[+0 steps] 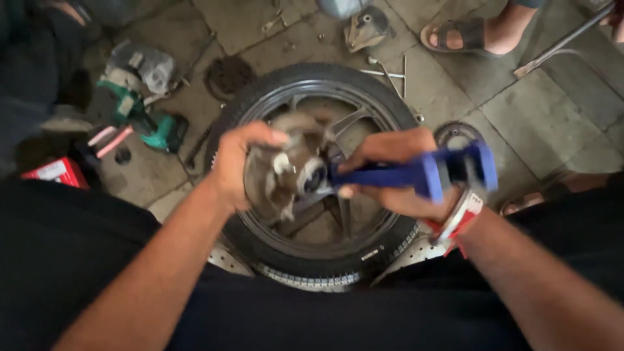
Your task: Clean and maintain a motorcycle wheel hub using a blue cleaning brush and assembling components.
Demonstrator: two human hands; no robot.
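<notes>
Blue plastic fills your right hand: its fingers are wrapped tight round the handle of a blue tool, whose working end points left into a grey metal part. Your left hand is clamped on that part, holding it at the centre of the frame, just above the hub of a black wheel lying flat on the stone floor. Motion blur hides the finer shape of the part. At the upper left lies a green power tool, well apart from your hands. Along the top edge, right of centre, a sandalled foot of another person rests on the floor.
</notes>
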